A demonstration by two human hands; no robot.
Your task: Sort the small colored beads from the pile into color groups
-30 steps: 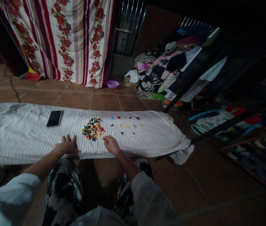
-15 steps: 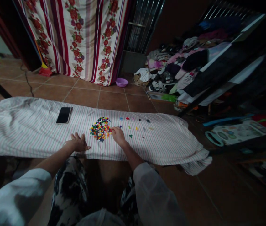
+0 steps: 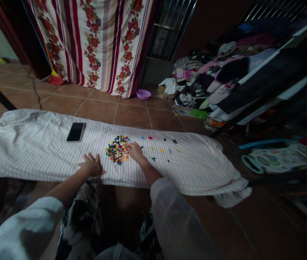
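Note:
A heap of small multicoloured pieces [image 3: 117,150] lies on the striped cloth [image 3: 196,169] that covers a long, narrow surface. My right hand [image 3: 135,150] is at the heap's right edge, its fingers pinched together; whatever is between the fingertips is too small to make out. My left hand [image 3: 92,165] rests on the cloth near the front edge, left of the heap, fingers spread and holding nothing. Right of my right hand, tiny groups sorted by colour lie in loose rows, among them a red group [image 3: 150,138], a yellow group [image 3: 161,150] and a dark green group [image 3: 153,159].
A dark-screened phone [image 3: 76,132] lies on the cloth at the left. Beyond, on the tiled floor, are a purple basin [image 3: 143,94] and a red broom head [image 3: 56,79] beside a flowered curtain [image 3: 101,47]. Piled clothes [image 3: 196,77] fill the back right.
The view has shifted slightly, so the cloth's right end sits lower and further right. My right hand stays at the heap's right edge, still pinched. My left hand remains spread on the cloth.

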